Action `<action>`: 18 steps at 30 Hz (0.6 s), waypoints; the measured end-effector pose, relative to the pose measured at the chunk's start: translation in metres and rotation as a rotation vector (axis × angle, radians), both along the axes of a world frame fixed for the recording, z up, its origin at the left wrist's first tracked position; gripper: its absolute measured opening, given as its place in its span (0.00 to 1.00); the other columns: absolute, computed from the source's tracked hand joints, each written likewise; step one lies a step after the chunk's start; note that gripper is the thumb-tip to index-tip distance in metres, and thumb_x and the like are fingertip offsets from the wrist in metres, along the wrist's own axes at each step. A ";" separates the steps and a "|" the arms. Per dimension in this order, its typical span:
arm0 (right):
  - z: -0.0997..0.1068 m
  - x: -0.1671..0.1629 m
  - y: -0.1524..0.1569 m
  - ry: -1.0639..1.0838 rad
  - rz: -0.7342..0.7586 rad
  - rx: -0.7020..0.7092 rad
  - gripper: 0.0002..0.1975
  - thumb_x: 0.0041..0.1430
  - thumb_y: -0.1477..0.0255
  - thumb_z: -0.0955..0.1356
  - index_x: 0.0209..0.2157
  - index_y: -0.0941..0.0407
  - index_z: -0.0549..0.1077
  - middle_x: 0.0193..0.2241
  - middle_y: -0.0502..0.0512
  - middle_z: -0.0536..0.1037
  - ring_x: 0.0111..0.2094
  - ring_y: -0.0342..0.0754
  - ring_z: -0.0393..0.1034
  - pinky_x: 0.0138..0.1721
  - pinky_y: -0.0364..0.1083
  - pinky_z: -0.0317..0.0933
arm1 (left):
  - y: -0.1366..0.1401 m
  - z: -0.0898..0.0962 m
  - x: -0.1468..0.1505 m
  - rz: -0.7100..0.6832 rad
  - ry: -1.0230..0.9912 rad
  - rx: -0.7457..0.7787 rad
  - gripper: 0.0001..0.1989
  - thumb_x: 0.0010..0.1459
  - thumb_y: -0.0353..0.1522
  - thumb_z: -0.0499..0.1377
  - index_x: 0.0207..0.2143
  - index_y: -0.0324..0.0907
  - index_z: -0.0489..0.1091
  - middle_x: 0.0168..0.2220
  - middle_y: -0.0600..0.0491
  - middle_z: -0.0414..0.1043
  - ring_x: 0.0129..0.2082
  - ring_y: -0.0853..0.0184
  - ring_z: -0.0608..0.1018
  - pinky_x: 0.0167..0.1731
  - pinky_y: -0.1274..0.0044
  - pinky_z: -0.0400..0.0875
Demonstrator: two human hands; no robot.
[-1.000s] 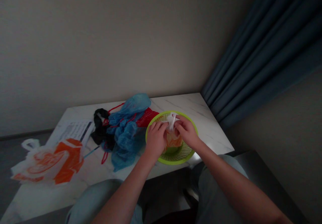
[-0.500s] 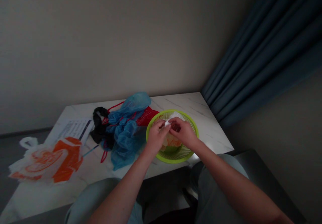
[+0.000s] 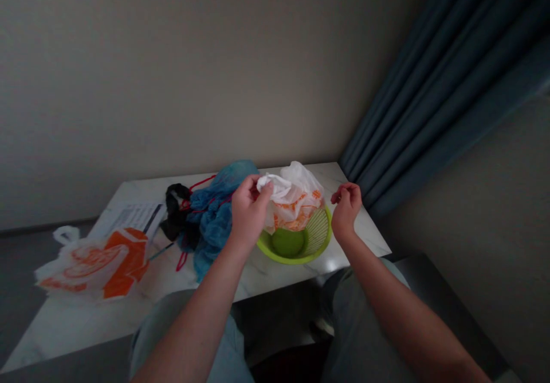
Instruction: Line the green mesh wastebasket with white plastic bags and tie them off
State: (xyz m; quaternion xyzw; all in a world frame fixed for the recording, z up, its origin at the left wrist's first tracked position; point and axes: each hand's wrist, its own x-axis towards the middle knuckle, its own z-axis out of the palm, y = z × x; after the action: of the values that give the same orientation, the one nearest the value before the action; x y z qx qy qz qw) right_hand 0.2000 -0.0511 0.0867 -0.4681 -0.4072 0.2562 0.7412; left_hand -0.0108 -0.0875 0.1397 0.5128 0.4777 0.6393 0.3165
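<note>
Left hand (image 3: 250,206) pinches the white bag (image 3: 301,198) by its bunched top, above the green basket (image 3: 317,232) toward the bench's (image 3: 254,275) right edge; can't tell if it touches the rim. Right hand (image 3: 345,208) loosely curled, looks empty, just off the basket. Reads as bag handling; next move calls for a firm left pinch.

Dim room with a plain grey wall (image 3: 180,73) behind a white, grey-veined marble-look worktop (image 3: 77,328). Dark blue curtain (image 3: 451,90) hangs in deep folds at right. Grey floor (image 3: 19,280) at left; soft glare on the worktop's near right edge.
</note>
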 end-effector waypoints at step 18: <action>0.001 -0.144 -0.190 -0.487 1.036 0.153 0.37 0.66 0.69 0.63 0.69 0.48 0.40 0.50 0.61 0.73 0.32 0.45 0.69 0.33 0.45 0.66 | -0.224 0.078 -0.127 0.469 1.054 0.272 0.05 0.56 0.33 0.60 0.37 0.46 0.70 0.38 0.49 0.74 0.41 0.57 0.77 0.47 0.65 0.71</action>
State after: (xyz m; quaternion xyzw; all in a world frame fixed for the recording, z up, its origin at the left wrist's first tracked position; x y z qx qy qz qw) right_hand 0.0561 -0.2407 0.0872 -0.1981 -0.7596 0.4406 0.4355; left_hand -0.1378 -0.3119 0.2180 0.6779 0.5847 0.4070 -0.1817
